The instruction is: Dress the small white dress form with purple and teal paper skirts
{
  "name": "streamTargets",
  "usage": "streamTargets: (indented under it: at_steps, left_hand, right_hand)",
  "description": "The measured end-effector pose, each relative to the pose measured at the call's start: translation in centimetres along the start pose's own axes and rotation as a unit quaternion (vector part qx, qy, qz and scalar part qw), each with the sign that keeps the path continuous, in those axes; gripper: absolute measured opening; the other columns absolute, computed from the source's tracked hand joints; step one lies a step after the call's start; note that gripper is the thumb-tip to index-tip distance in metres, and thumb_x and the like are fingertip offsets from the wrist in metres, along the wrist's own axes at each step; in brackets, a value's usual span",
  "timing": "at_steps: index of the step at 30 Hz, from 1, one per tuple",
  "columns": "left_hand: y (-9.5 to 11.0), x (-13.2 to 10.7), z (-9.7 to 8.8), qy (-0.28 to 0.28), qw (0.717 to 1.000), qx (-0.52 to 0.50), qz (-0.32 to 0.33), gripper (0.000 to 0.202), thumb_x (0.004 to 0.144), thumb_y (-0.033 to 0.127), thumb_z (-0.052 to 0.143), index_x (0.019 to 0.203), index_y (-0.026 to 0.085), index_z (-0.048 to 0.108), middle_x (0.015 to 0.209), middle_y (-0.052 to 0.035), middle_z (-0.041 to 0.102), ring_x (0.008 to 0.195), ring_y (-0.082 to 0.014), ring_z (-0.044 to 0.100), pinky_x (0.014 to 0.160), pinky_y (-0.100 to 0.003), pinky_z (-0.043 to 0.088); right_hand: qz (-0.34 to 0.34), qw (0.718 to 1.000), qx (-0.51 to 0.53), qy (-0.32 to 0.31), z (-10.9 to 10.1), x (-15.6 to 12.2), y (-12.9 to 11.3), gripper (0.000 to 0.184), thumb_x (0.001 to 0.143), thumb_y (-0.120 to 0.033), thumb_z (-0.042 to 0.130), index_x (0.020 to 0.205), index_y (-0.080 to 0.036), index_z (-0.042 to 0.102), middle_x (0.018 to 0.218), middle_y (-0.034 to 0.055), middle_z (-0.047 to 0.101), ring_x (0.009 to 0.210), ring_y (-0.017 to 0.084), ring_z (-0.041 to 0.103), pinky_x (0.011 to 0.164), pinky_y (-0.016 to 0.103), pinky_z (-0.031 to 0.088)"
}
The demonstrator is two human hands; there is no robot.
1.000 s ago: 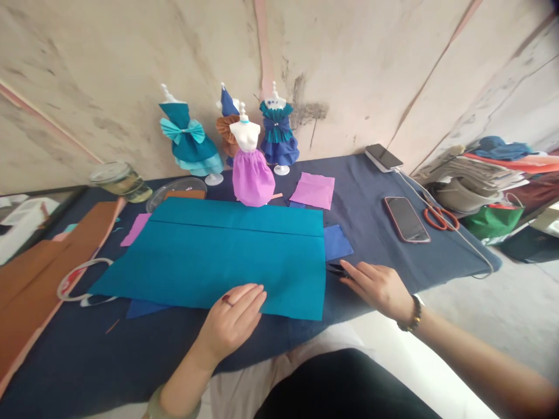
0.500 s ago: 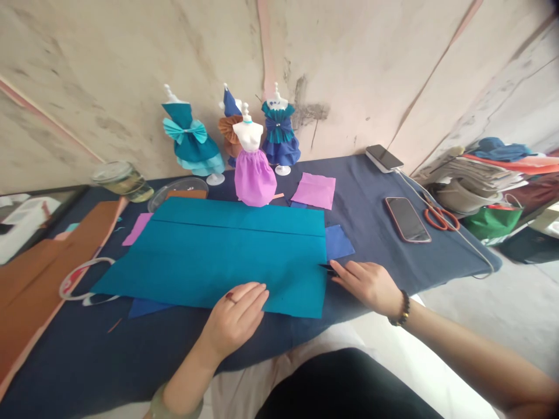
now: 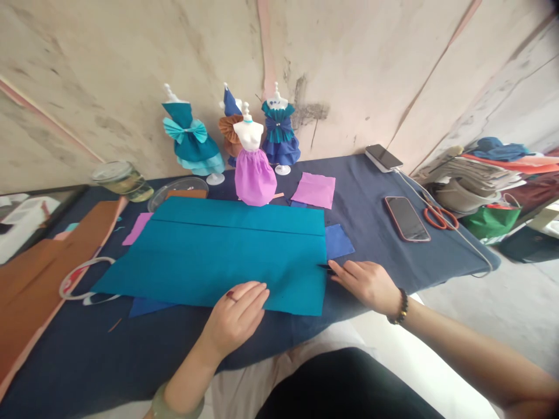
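Observation:
A teal sheet of cloth (image 3: 209,256) lies spread across the table, with a dark crease or line running near its far edge. My left hand (image 3: 238,314) rests palm down on its near edge, fingers stretched out and holding nothing. At the cloth's right edge, my right hand (image 3: 364,285) is closed around what look like small black thread snips (image 3: 324,266). Their dark points reach onto the cloth, while the handles are hidden in my fingers. Blue fabric (image 3: 339,241) shows from under the cloth on the right.
Several small dress forms stand at the back, one in a pink skirt (image 3: 255,180). A pink fabric square (image 3: 313,191) lies beside them. To the right are a phone (image 3: 407,219), orange-handled scissors (image 3: 441,217) and a cable. Brown fabric (image 3: 56,250), a white ring-shaped roll and a jar (image 3: 122,180) occupy the left.
The dark blades at the cloth's right edge look closer together than before. My right hand has shifted very slightly left; my left hand stays in place on the cloth.

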State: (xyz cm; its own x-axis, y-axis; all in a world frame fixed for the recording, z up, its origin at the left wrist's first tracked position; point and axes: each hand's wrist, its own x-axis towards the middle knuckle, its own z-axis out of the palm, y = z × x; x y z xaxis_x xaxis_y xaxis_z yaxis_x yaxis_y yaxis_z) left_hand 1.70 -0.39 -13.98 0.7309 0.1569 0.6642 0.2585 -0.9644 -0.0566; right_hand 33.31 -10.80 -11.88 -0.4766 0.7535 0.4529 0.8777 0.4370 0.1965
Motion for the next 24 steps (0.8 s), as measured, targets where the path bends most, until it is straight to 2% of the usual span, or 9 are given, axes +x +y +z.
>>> streamTargets:
  at_steps: [15, 24]
  left_hand:
    - [0.1, -0.2, 0.2, 0.007, 1.000, -0.003, -0.002, 0.022, 0.086, 0.005, 0.055, 0.104, 0.009, 0.067, 0.097, -0.0110, 0.076, 0.094, -0.0223, 0.071, 0.079, -0.034, 0.059]
    - [0.0, 0.2, 0.0, 0.012, 1.000, -0.002, -0.002, 0.024, 0.085, 0.005, 0.055, 0.105, 0.011, 0.067, 0.095, -0.0103, 0.076, 0.094, -0.0218, 0.071, 0.079, -0.033, 0.060]
  right_hand:
    - [-0.001, 1.000, 0.004, -0.006, 0.5, 0.2, 0.2, 0.029, 0.101, -0.028, 0.048, 0.121, -0.010, 0.061, 0.068, 0.0007, 0.058, 0.052, 0.011, 0.050, 0.050, 0.027, 0.037]
    - [-0.031, 0.999, -0.008, -0.003, 0.7, 1.4, 0.0, 0.029, 0.102, -0.021, 0.042, 0.119, -0.006, 0.060, 0.067, 0.0011, 0.057, 0.051, 0.012, 0.048, 0.050, 0.028, 0.038]
